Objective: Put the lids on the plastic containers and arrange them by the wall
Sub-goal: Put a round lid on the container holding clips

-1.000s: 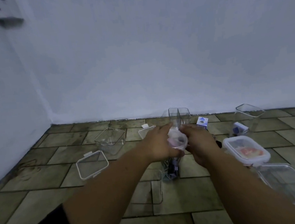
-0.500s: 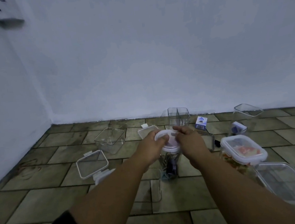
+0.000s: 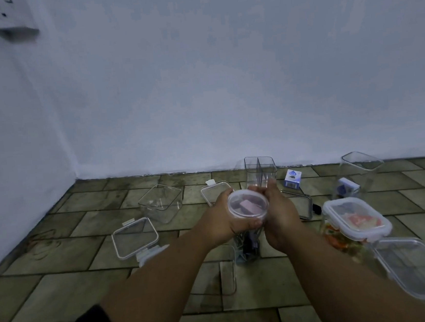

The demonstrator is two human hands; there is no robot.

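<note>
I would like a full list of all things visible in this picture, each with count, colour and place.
round container: 1, clear with pale lid, held in both hands
divided container: 1, clear, by the wall
open containers: 2, clear, one left, one far right
loose lids: at least 3, clear, floor
lidded food box: 1, white rim, right
small box: 1, white-blue, near wall
wall socket: 1, white, top left
left hand: 1, gripping container
right hand: 1, gripping container

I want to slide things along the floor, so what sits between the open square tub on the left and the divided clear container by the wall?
In the head view, a flat clear lid with a white tab lies between the square tub and the divided container.
</note>
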